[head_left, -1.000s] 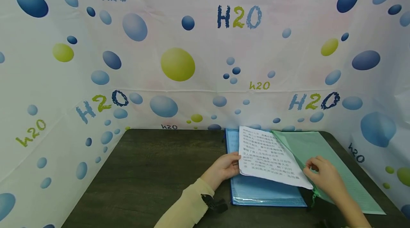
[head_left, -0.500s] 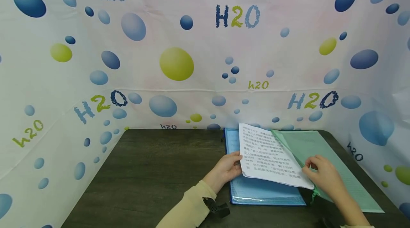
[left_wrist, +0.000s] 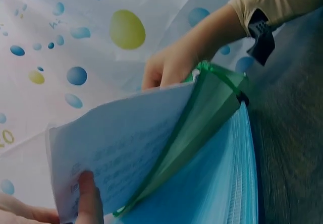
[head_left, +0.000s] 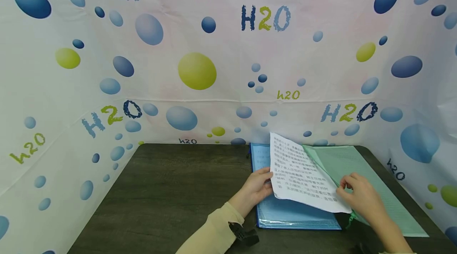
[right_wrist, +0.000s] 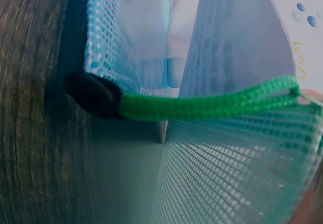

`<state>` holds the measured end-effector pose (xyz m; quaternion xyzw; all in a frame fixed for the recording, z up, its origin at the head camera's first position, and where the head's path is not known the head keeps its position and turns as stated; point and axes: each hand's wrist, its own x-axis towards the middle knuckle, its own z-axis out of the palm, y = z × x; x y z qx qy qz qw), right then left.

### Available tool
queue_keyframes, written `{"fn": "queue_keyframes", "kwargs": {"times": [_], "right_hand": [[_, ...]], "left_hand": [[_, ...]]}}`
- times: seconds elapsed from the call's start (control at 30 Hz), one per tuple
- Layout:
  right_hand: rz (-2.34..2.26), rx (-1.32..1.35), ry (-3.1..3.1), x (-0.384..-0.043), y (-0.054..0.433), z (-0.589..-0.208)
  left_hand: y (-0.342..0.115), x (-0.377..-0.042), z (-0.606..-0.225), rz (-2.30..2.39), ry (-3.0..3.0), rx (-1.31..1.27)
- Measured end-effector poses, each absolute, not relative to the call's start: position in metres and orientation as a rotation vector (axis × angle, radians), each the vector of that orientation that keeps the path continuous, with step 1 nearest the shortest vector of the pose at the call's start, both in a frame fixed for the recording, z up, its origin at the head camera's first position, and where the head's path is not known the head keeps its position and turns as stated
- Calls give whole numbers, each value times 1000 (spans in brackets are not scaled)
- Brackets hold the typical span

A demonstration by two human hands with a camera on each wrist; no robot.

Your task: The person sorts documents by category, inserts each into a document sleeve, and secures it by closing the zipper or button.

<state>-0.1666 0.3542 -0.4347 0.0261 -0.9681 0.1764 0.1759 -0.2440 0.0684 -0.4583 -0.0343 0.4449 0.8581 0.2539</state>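
Observation:
Between the left hand's (head_left: 254,190) thumb and fingers are the left edges of printed white sheets (head_left: 303,178), tilted up from the table. Their right side reaches into the mouth of a green mesh zipper pouch (head_left: 342,156). At the pouch's opened edge, the right hand (head_left: 364,196) has its fingers curled, pinching that edge. A blue mesh pouch (head_left: 296,216) lies flat beneath the sheets. In the left wrist view, the left thumb (left_wrist: 90,201) presses on the paper. The right wrist view shows a green zipper cord (right_wrist: 202,107) close up; the right fingertips are mostly hidden there.
Both pouches lie on a dark wood-grain table (head_left: 185,190), towards its right side. A white backdrop (head_left: 228,47) with blue and green dots and H2O lettering rises behind it. Black straps (head_left: 244,234) circle the wrists.
The left hand has shifted a little to the right with the sheets, whose top corner has risen slightly. The right hand stays nearly still at the green pouch's edge.

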Motion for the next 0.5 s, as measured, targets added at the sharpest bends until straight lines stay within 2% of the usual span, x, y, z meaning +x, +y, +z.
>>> {"fn": "queue_keyframes", "kwargs": {"times": [0.5], "right_hand": [[448,106,-2749,-168,356,-440]], "left_hand": [[81,-233,-453,2358,1225,-75]]}}
